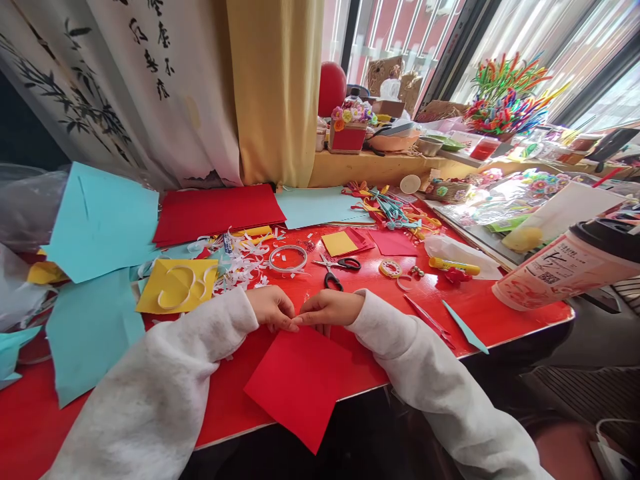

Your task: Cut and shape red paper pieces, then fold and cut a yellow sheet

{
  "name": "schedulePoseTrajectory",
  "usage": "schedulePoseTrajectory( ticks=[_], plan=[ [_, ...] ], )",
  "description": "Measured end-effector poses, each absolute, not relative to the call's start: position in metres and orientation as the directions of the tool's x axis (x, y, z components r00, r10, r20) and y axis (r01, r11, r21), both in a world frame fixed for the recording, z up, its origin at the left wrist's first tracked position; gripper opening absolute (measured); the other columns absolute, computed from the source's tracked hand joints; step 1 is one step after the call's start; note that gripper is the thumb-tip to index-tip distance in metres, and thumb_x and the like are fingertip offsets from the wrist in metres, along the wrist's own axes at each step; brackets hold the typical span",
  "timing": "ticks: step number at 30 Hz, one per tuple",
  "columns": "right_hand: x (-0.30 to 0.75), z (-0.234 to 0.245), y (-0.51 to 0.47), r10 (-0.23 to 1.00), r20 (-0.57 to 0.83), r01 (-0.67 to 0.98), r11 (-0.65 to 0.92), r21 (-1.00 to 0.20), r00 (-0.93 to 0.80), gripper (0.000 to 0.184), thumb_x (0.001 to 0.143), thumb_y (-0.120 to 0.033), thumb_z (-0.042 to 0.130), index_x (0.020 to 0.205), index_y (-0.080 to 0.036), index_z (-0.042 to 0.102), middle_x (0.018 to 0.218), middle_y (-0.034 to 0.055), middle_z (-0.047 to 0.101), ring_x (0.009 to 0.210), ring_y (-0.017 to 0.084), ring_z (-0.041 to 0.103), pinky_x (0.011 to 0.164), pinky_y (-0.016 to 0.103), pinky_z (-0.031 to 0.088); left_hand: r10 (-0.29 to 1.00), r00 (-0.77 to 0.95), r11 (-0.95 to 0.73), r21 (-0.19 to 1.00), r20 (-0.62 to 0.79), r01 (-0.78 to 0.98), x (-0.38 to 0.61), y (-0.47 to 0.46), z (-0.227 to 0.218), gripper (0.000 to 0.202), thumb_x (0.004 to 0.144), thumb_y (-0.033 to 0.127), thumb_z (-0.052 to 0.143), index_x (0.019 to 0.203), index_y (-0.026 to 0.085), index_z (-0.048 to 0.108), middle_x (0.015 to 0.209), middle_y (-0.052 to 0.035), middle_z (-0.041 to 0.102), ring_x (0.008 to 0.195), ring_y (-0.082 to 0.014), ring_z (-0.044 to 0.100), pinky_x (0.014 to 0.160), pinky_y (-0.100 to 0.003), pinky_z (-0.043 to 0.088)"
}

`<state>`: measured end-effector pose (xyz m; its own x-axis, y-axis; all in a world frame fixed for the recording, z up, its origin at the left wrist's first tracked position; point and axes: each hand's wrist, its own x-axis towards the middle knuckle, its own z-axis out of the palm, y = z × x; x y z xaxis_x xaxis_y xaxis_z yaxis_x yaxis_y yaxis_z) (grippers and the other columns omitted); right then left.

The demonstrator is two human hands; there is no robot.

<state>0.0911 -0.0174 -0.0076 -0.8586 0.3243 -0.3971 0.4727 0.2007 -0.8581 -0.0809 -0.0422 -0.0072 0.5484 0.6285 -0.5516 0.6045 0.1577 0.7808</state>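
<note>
A square sheet of red paper (303,383) hangs partly over the front edge of the red table. At its far corner my left hand (271,308) and my right hand (333,310) meet, fingertips pinched together. Both are closed on that corner, though the fingers hide the exact grip. Just beyond my hands lie black-handled scissors (340,267) with their blades spread. A roll of clear tape (288,259) rests left of the scissors. Yellow paper (173,287) with curled white strips on it sits near my left sleeve.
White paper scraps (243,263) litter the table's middle. Light blue sheets (100,227) lie at left, a red stack (220,210) behind. At right stand a large drink cup (565,263), a yellow glue stick (454,266) and a smaller tape roll (390,269). Bundled strips (395,207) lie farther back.
</note>
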Motion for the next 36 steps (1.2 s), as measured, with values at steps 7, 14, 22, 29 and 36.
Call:
schedulePoseTrajectory(
  ticks=[7,14,22,29,36],
  plan=[
    [0.091,-0.011,-0.016,0.369,-0.345,0.456,0.273,-0.847,-0.863,0.044,0.069,-0.056,0.045,0.063,-0.013,0.047,0.052,-0.0029,0.044,0.046,0.007,0.047,0.044,0.019,0.043,0.651,0.521,0.148,0.765,-0.552,0.626,-0.08,-0.042,-0.007,0.035,0.05,0.044,0.065,0.054,0.014,0.047,0.046,0.0064,0.041,0.047,-0.008,0.044,0.047,-0.021,0.037],
    [0.09,-0.014,-0.014,0.444,-0.251,0.426,0.356,-0.832,-0.86,0.031,0.074,-0.043,0.048,0.071,-0.013,0.054,0.049,-0.0046,0.043,0.04,0.005,0.043,0.039,0.017,0.035,0.663,0.494,0.124,0.733,-0.563,0.668,-0.078,-0.043,-0.005,0.036,0.05,0.045,0.064,0.055,0.015,0.045,0.048,0.0058,0.041,0.048,-0.0081,0.042,0.044,-0.02,0.038],
    [0.092,-0.013,-0.013,0.499,-0.157,0.37,0.361,-0.856,-0.852,0.023,0.073,-0.034,0.051,0.072,-0.011,0.055,0.048,-0.0046,0.044,0.041,0.005,0.041,0.04,0.017,0.033,0.689,0.509,0.084,0.754,-0.516,0.651,-0.081,-0.042,0.002,0.034,0.052,0.045,0.063,0.054,0.015,0.048,0.046,0.0064,0.037,0.046,-0.0067,0.039,0.044,-0.019,0.035],
    [0.091,-0.016,-0.009,0.582,-0.101,0.386,0.391,-0.836,-0.807,0.02,0.072,-0.03,0.053,0.072,-0.01,0.056,0.048,-0.0046,0.043,0.043,0.005,0.038,0.04,0.017,0.028,0.724,0.485,0.101,0.772,-0.49,0.628,-0.084,-0.041,0.007,0.035,0.058,0.048,0.058,0.055,0.014,0.055,0.046,0.0051,0.04,0.045,-0.0073,0.042,0.043,-0.02,0.032],
    [0.091,-0.019,-0.007,0.604,-0.031,0.369,0.443,-0.817,-0.796,0.02,0.071,-0.029,0.054,0.073,-0.01,0.056,0.054,-0.0031,0.047,0.048,0.004,0.037,0.045,0.016,0.03,0.753,0.435,0.122,0.754,-0.495,0.646,-0.085,-0.039,0.005,0.034,0.056,0.047,0.06,0.061,0.013,0.058,0.047,0.005,0.041,0.046,-0.0084,0.045,0.044,-0.02,0.033]
  ],
)
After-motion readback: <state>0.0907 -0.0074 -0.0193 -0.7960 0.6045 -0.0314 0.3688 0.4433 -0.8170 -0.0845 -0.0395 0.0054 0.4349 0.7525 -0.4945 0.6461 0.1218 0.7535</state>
